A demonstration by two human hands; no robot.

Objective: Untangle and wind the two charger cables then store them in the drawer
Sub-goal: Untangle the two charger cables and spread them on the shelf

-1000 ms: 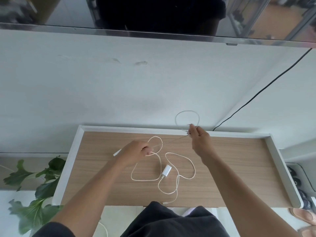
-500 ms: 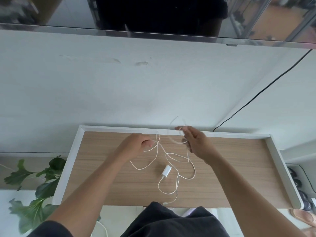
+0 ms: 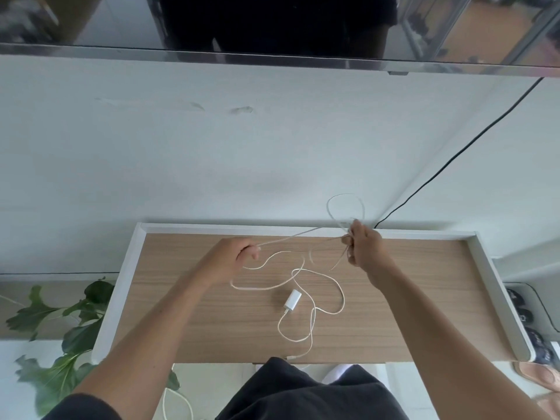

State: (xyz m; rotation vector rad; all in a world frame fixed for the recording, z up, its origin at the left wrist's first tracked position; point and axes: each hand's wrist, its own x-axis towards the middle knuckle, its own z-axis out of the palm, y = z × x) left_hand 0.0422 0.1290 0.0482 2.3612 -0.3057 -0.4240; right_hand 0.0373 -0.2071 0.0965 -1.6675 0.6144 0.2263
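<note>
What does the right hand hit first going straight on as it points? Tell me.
Probably the wall behind the table: the right hand points up over the back rim, and the cable loop it pinches leads. Depth is unclear.

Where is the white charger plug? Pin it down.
In the head view, the white charger plug lies on the wooden tabletop near its middle, nearer the person than the left hand and right hand, with cable loops just to its right.

Cable drawn taut
My right hand [image 3: 365, 247] has swung out to the right, lifting a loop of the thin white charger cable [image 3: 288, 237]; a strand now runs straight to my left hand [image 3: 233, 259].
</note>
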